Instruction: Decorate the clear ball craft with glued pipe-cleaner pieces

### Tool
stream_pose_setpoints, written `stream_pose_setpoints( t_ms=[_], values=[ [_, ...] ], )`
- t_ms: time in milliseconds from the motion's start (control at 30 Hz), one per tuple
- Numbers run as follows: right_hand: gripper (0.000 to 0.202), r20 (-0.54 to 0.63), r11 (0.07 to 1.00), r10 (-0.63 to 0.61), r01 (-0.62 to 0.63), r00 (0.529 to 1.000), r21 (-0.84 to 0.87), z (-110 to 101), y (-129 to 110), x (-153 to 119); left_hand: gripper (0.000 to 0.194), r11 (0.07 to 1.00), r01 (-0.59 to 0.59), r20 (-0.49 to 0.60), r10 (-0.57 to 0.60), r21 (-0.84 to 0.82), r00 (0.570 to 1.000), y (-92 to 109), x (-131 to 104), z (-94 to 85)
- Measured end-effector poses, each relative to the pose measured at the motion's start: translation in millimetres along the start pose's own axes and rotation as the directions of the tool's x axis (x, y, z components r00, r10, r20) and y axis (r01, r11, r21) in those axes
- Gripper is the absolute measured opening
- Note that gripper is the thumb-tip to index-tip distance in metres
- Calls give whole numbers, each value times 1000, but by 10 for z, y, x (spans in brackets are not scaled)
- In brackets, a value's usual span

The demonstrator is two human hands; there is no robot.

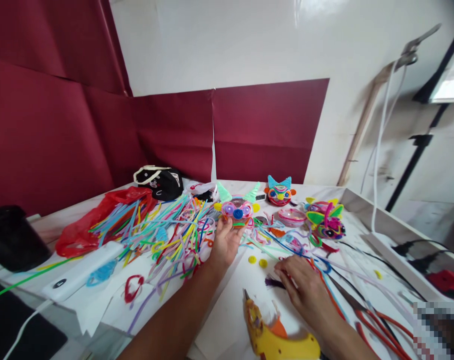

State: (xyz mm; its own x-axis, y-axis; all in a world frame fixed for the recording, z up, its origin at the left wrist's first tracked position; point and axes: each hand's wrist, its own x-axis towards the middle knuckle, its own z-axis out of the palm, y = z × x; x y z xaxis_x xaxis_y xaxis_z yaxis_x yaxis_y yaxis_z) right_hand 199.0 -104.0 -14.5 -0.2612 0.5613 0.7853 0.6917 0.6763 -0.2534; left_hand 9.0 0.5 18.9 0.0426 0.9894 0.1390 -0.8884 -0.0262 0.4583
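My left hand is closed around the lower edge of a pipe-cleaner animal face, which has mint-green pointed ears, lilac eyes and a blue nose. It is held upright above the table. Lower right, my right hand rests at the white tabletop with fingers bent together over a dark purple fuzzy tuft; its fingertips are partly hidden. Two yellow discs lie just beyond that hand. A yellow hot glue gun lies in front of me, nozzle pointing away.
Loose pipe cleaners and a red plastic bag cover the left side. At the back stand a blue-eared face and a multicoloured figure. Orange-handled scissors lie right. A white device sits left; a raised rim edges the right.
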Motion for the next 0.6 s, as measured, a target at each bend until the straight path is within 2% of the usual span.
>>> stream_pose_setpoints(
  t_ms=[400, 500, 600],
  values=[
    [12, 32, 998, 39, -40, 999, 50, 2, -24, -14, 21, 1000, 7, -5, -7, 2, 1000, -4, -23, 18],
    [12, 81, 996, 43, -49, 996, 77, -11, -33, -18, 20, 1000, 18, 5, -18, 11, 1000, -9, -16, 3],
    [14, 180, 989, 72, -93, 981, 112, -31, -37, -25, 20, 1000, 25, 16, -25, 12, 1000, -15, -6, -17]
  ],
)
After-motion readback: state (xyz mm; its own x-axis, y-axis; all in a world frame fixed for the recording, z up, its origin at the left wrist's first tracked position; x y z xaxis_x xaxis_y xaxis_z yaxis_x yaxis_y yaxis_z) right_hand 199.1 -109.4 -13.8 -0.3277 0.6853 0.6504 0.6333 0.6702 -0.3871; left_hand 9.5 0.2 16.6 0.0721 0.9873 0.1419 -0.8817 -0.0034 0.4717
